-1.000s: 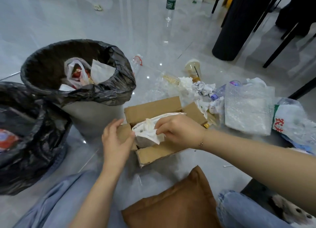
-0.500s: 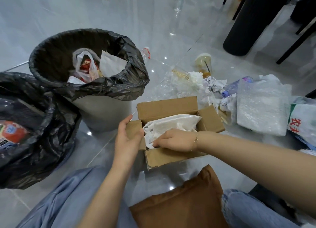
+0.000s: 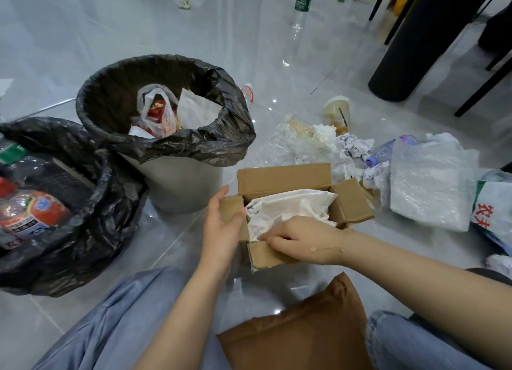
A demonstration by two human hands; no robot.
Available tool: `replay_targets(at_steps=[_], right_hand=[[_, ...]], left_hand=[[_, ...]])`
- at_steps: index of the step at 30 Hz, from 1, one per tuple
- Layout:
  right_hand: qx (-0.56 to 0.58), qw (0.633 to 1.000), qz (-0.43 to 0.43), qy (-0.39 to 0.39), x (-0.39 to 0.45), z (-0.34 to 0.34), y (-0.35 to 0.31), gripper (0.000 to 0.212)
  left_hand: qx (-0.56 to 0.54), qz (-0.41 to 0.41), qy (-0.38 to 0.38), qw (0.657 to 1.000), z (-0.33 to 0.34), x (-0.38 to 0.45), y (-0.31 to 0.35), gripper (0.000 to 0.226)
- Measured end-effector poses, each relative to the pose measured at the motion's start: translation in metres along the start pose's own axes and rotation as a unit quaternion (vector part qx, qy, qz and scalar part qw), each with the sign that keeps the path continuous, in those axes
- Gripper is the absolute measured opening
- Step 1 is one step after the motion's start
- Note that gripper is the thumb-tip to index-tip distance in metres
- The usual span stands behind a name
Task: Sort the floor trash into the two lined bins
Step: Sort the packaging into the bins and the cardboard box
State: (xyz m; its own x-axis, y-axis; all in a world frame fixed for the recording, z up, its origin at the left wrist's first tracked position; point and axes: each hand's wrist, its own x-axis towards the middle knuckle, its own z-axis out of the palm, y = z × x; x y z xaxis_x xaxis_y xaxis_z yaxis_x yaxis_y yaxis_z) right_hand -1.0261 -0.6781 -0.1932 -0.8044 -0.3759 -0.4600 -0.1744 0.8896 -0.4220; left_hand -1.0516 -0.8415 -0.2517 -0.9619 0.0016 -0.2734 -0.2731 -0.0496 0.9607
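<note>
The cardboard box sits on the grey tiled floor right in front of the person's knees, flaps up and open, stuffed with a crumpled white plastic bag that fills most of the inside. The step in hand looks like dealing with this box and its filling before either goes to a bin: the left hand steadies the box with its palm against the left flap, fingers straight and together, while the right hand lies over the near edge with its fingers curled onto the bag and the near flap (whether they actually pinch the plastic or just press it down I cannot tell). The next move probably calls for a firm hold on the bag or the whole box, then a lift to the left, since plastic and cardboard may belong in different bins. The box is brown, creased, torn along the near flap; the bag is thin and wrinkled, with some dark print at its left end. Just left stands the grey bin with a black liner, holding paper and a food bag; further left, a second black-lined bin holds packaging. To the right lie bubble wrap, crumpled paper, and a plastic cup.
</note>
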Motion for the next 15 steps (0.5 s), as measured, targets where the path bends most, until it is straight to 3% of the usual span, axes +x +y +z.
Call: replay_targets(at_steps=[4,7,11,13,15], right_hand=[[-0.126,0.983,-0.098,0.093,-0.02,0.015,0.01,0.047],[-0.118,0.99,-0.063,0.036,-0.017,0.024,0.007,0.059],[-0.085,0.996,-0.024,-0.029,0.005,0.02,0.005,0.059],[-0.054,0.998,-0.03,-0.027,0.006,0.015,0.006,0.055],[-0.037,0.997,-0.059,0.027,-0.004,0.014,0.008,0.051]], left_hand=[[0.013,0.007,-0.002,1.0,-0.001,0.002,-0.002,0.056],[0.027,0.025,-0.015,0.999,0.002,-0.002,0.0,0.055],[0.043,0.044,-0.019,0.998,0.003,0.0,-0.003,0.055],[0.04,0.041,-0.017,0.998,0.002,0.002,-0.003,0.057],[0.037,0.035,-0.013,0.999,0.003,0.002,-0.003,0.064]])
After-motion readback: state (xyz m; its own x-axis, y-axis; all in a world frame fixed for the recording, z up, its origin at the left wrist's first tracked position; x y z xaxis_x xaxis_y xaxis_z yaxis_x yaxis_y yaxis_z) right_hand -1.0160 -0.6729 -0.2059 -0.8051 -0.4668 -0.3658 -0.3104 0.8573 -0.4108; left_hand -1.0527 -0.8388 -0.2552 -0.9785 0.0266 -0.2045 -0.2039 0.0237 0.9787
